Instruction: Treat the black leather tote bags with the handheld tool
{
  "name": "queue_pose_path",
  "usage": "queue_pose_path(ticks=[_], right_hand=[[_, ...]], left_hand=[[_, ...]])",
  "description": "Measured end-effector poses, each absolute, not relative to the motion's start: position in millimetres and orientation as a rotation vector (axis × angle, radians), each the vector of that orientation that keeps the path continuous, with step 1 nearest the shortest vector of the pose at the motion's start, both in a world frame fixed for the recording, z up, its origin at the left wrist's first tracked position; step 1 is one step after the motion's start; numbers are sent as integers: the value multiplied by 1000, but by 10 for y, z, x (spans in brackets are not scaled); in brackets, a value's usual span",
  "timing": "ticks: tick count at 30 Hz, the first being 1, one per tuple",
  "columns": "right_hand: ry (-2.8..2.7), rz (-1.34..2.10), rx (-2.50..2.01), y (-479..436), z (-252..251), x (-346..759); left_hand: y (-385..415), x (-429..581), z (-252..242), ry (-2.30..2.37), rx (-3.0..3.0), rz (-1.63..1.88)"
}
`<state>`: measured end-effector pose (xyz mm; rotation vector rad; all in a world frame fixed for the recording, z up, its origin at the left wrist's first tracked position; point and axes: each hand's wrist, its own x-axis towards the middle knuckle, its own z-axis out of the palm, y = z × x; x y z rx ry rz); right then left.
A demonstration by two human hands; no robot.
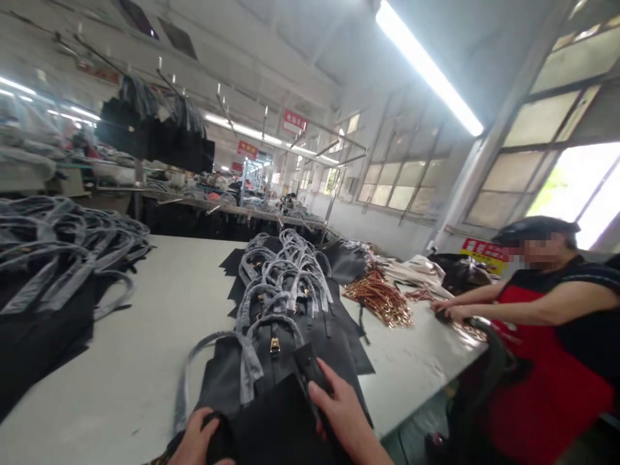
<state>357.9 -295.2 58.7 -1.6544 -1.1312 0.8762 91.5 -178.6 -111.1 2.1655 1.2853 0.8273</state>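
Note:
Black bag panels (320,339) with plastic-wrapped handles (271,300) lie in an overlapping row down the table's middle. A gold clasp (275,345) shows on the nearest one. In front of it is a plain black piece (274,420). My right hand (341,403) pinches a dark strap-like piece (310,368) between thumb and fingers at the right side. At the lower left, my left hand (196,439) has its fingers curled round a black looped part (221,436), partly cut off by the frame's bottom edge.
Another pile of black panels with wrapped handles (62,258) covers the table's left end. Brown straps with gold hardware (380,300) lie at the right on the pale table (169,310). Across the right corner a person in a red apron (527,361) handles items. Black bags (150,132) hang behind.

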Motion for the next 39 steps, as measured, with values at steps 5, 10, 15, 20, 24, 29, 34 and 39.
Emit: queue_pose_path(ticks=[5, 10, 15, 20, 24, 29, 34, 39], right_hand=[[-1257, 1093, -1692, -3250, 634, 3541], [-1358, 1390, -1701, -3398, 542, 3304], [-1392, 1489, -1700, -3334, 459, 3155], [-1311, 1574, -1707, -3174, 406, 3135], [-1285, 1681, -1699, -3026, 408, 3109], [-1375, 1778, -1668, -2827, 518, 3017], [-1440, 1889, -1719, -2699, 675, 2970], [-1427, 1915, -1797, -2572, 700, 2898]], left_hand=[[-1901, 1049, -386, 1329, 2024, 530], [-1825, 1124, -249, 1380, 1929, 424], [-1850, 1138, -270, 1383, 1975, 454], [-1898, 1142, -260, 1376, 2122, 591], [-1818, 1125, -247, 1278, 2212, 522], [-1566, 1028, -275, 1023, 2245, 448], [-1453, 858, -399, 872, 2182, 482], [-1458, 825, -465, 856, 2114, 529]])
